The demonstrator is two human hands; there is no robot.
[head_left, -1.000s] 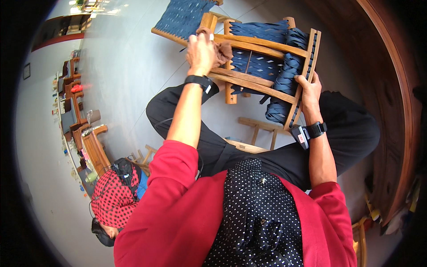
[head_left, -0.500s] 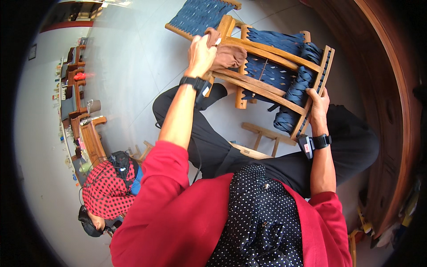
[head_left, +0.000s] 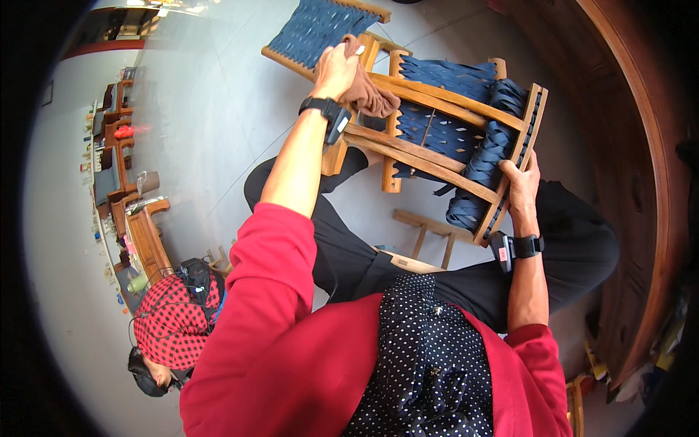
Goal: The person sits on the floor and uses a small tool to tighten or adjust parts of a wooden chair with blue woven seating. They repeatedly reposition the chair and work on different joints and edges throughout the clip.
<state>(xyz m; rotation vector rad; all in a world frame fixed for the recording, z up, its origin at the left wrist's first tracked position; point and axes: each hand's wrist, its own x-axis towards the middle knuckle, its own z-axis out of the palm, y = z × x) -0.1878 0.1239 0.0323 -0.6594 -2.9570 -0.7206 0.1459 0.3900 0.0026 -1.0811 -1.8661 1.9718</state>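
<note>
A wooden folding chair (head_left: 429, 142) with dark blue woven straps is tilted in front of me, above the floor and my knees. My left hand (head_left: 337, 71) is closed on a brown cloth (head_left: 369, 96), pressed against the chair's wooden frame at its left end. Part of the cloth hangs down beside the rails. My right hand (head_left: 521, 180) grips the slotted end bar (head_left: 515, 164) at the chair's right side, its thumb on the near face and its other fingers partly hidden behind. A second woven panel (head_left: 320, 33) extends at the far left.
A dark wooden cabinet (head_left: 633, 146) curves along the right. Below the chair stands a small wooden stool (head_left: 422, 226), partly hidden by my legs. At the lower left is a person in a red checked top (head_left: 171, 320). Wooden furniture (head_left: 145, 233) lines the left wall.
My left hand has moved slightly up along the frame with the cloth, which now hangs more loosely. The chair has shifted a little down, while my right hand keeps its hold.
</note>
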